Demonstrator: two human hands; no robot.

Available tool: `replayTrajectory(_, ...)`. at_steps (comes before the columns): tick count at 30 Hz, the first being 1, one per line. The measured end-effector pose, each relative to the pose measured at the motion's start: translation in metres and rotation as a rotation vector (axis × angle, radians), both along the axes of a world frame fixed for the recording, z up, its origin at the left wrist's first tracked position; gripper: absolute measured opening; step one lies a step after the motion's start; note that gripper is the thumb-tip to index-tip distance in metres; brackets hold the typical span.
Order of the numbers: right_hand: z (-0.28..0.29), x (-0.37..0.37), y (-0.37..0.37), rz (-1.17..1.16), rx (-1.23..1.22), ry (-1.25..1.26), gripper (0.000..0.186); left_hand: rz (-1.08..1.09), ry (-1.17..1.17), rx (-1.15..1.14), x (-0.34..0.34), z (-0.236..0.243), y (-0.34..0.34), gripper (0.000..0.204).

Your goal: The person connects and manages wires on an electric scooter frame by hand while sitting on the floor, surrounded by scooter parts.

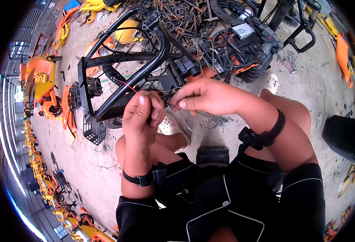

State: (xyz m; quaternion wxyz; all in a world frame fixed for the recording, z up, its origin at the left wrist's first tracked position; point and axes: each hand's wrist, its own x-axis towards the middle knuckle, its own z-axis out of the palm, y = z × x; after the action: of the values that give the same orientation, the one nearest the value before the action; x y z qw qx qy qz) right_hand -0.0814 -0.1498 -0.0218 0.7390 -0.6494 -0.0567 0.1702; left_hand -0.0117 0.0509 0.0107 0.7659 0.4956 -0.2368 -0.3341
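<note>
My left hand (pixel 140 115) is closed in a pinch with the thumb on top. A thin red wire (pixel 127 85) comes out of its grip toward the upper left. My right hand (pixel 203 96) is just to the right, thumb and fingertips pinched together on thin wires (pixel 179 109). More thin strands hang below, between the two hands. Behind the hands stands a black tubular frame (pixel 146 72) with a coil spring. To its right, a stripped vehicle chassis carries a tangle of dark cables (pixel 216 50) and a silver box (pixel 243 30).
A heap of rusty metal parts (pixel 189 18) and a yellow helmet-like shell (pixel 126 31) lie beyond the frame. Orange and yellow vehicles line the left side. A black ribbed object (pixel 345 135) is at the right. Scraps and wire bits litter the concrete floor (pixel 92 169).
</note>
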Motion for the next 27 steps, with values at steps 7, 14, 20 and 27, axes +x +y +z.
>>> replayTrajectory(7,0.002,0.001,0.002,0.025,0.160,0.162,0.023,0.025,0.024,0.003,0.002,-0.002,0.001,0.036)
replayTrajectory(14,-0.001,0.003,0.002,0.006,0.182,0.187,0.023,0.043,0.037,0.022,0.002,-0.001,0.003,0.035)
replayTrajectory(20,-0.001,0.003,0.004,0.006,0.143,0.182,0.024,0.058,0.047,0.039,0.001,0.000,0.004,0.035)
replayTrajectory(27,-0.004,0.004,0.005,0.018,0.219,0.227,0.024,0.057,0.040,0.021,0.003,-0.001,0.005,0.034)
